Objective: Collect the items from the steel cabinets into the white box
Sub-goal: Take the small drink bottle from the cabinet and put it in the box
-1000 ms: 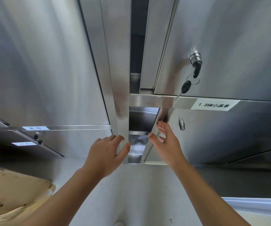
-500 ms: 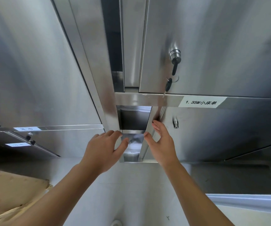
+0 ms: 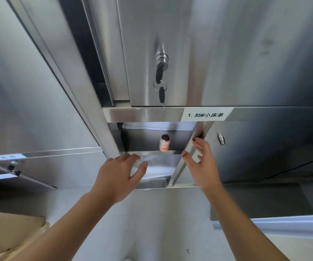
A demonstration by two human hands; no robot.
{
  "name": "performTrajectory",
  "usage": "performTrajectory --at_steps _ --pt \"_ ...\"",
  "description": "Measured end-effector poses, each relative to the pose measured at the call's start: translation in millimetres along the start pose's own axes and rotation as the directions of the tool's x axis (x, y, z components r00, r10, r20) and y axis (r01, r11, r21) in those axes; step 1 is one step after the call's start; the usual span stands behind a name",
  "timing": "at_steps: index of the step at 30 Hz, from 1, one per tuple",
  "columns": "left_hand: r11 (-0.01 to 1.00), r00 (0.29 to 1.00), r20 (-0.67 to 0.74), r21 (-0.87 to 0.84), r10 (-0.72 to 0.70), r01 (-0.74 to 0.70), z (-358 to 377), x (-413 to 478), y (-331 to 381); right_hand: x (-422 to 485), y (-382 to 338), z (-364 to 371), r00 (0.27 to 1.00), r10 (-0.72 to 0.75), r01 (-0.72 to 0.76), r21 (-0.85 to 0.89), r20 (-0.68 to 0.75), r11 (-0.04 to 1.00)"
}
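A small white drink bottle (image 3: 164, 143) with a dark red cap stands on the middle shelf inside the open steel cabinet compartment (image 3: 152, 152). My left hand (image 3: 121, 174) hovers in front of the lower shelf, fingers relaxed and holding nothing, just below and left of the bottle. My right hand (image 3: 202, 162) rests its straight fingers and thumb against the edge of the opened cabinet door (image 3: 187, 153), to the right of the bottle. A rim of the white box (image 3: 283, 224) shows at the lower right.
Folded white linen (image 3: 157, 167) lies on the shelf under the bottle and more on the shelf above. Keys (image 3: 160, 81) hang from the lock of the upper door. A brown cardboard carton (image 3: 10, 232) lies at the lower left. Neighbouring steel doors are closed.
The cabinet door has swung wider to the right with my right hand on its edge, uncovering the bottle on the shelf. My left hand has stayed near the post.
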State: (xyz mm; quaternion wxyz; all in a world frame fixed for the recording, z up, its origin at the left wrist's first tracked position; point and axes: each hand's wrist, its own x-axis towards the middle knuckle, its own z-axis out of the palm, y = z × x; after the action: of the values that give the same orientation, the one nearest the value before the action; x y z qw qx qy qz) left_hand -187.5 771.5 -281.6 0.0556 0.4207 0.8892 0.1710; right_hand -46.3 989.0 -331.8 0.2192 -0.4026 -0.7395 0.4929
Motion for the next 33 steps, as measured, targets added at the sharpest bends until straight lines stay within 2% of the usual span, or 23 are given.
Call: performTrajectory --at_steps 3,13,19,27,33 --pt "1.0 1.0 0.011 -0.003 0.02 -0.02 3.6 5.5 11.8 3.7 5.6 -12.5 0.999 0.024 -0.024 0.005 -0.023 1.0" --pt "1.0 0.999 0.054 -0.016 0.008 -0.007 18.1 14.0 29.2 -5.9 14.1 -23.5 0.994 0.089 -0.09 0.018 0.065 0.996" --pt "0.999 0.998 0.059 -0.011 -0.036 0.036 25.6 1.2 9.9 -33.1 17.0 0.1 0.986 0.034 -0.03 -0.029 0.163 0.999" --pt "0.997 0.996 0.042 -0.004 -0.074 0.075 24.4 -12.3 -15.5 -20.1 14.0 28.8 0.99 0.032 -0.025 -0.054 0.136 0.998" --pt "0.995 0.998 0.035 -0.073 -0.061 0.064 69.1 -6.7 -21.4 2.9 51.7 59.1 0.992 0.031 -0.02 -0.093 0.12 0.996"
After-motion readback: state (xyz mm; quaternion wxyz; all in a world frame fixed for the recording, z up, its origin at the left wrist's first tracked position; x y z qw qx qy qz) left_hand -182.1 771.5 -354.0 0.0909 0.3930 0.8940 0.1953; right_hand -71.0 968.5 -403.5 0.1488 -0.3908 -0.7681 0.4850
